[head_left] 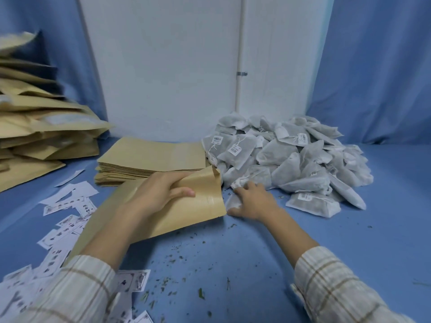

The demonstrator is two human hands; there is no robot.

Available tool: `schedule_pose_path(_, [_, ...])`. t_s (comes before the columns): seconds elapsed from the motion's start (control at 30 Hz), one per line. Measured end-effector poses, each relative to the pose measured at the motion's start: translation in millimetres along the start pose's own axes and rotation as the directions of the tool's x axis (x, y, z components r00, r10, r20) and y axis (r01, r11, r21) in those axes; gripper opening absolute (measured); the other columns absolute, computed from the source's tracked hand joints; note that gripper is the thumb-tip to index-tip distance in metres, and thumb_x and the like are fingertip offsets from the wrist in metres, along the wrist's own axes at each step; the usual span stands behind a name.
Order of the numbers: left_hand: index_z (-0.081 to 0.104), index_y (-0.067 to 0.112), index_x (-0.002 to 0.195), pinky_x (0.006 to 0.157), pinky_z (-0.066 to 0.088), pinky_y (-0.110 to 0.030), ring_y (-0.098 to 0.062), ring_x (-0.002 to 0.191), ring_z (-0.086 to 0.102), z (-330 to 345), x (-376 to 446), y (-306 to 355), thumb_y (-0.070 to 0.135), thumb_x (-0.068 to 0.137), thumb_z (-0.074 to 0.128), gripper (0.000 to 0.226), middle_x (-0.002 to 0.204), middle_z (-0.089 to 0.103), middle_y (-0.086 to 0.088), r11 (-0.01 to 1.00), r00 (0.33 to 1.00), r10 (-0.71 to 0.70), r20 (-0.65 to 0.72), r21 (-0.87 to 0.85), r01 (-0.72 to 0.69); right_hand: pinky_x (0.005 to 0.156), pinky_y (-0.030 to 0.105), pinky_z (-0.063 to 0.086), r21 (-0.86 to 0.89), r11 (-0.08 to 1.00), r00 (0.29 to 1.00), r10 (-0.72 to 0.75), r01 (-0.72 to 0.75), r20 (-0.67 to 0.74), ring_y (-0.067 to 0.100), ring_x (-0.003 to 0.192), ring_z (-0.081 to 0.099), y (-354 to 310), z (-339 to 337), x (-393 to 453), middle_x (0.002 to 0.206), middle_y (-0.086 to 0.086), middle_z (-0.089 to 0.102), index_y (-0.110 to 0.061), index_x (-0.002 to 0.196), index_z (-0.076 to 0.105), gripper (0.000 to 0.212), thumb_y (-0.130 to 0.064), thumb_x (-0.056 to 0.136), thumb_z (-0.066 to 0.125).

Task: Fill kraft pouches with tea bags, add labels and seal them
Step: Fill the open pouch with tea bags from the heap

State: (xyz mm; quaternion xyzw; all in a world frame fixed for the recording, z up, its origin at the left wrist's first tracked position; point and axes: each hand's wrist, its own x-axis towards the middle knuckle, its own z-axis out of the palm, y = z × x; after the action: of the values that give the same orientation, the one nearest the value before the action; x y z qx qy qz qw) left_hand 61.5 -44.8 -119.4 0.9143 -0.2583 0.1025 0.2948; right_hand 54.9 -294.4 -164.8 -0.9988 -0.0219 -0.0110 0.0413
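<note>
Left hand (pixel 161 194) grips brown paper pouch (pixel 186 213), mouth held open toward tea bags; inside hidden. Right hand (pixel 253 201) fingers curled on white mesh tea bag (pixel 233 201) just beside mouth. Lumpy tea bag pile (pixel 298 159) behind. Flat pouch stack (pixel 151 159) near. Paper labels (pixel 63 220) scattered left on blue table (pixel 349 241).

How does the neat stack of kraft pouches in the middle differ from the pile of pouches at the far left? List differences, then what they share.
The neat stack lies flat and squared, edges aligned; the left pile is jumbled. The neat stack's pouches look thin; the left pile's look bulkier and rise higher. Both are brown kraft paper on the blue table.
</note>
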Motion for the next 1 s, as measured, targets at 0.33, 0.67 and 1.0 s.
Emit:
schedule_pose_path(0.33, [0.048, 0.061, 0.113, 0.092, 0.044, -0.027, 0.001, 0.105, 0.055, 6, 2, -2, 0.046, 0.077, 0.069, 0.045, 0.112, 0.062, 0.027, 0.999, 0.999, 0.008, 0.032, -0.042, -0.006, 0.066, 0.032, 0.054, 0.994, -0.033, 0.973, 0.208, 0.109, -0.099, 0.017, 0.063, 0.055, 40, -36, -14, 0.064, 0.003, 0.059, -0.008, 0.075, 0.057, 0.025, -0.013, 0.093, 0.040])
schedule_pose_path(0.67, [0.060, 0.048, 0.113, 0.083, 0.035, -0.003, 0.015, 0.102, 0.051, -3, -3, 35, 0.037, 0.076, 0.072, 0.040, 0.107, 0.061, 0.034, 0.974, 0.985, 0.164, 0.046, -0.168, -0.154, 0.048, 0.009, 0.042, 0.942, 0.334, 0.973, -0.224, 0.028, 0.050, -0.008, 0.055, 0.057, -28, -37, -16, 0.064, -0.016, 0.064, -0.024, 0.093, 0.061, 0.015, -0.017, 0.082, 0.054])
schedule_pose_path(1.0, [0.051, 0.034, 0.130, 0.105, 0.032, -0.040, -0.008, 0.125, 0.046, -27, -17, 29, 0.050, 0.076, 0.064, 0.058, 0.134, 0.052, 0.016, 0.932, 0.952, 0.292, 0.086, 0.199, -0.304, 0.089, 0.043, 0.048, 0.423, 0.770, 0.869, 0.484, -0.478, 0.100, 0.048, 0.126, 0.037, -223, -42, -22, 0.120, 0.042, 0.041, 0.016, 0.122, 0.038, 0.032, 0.015, 0.091, 0.038])
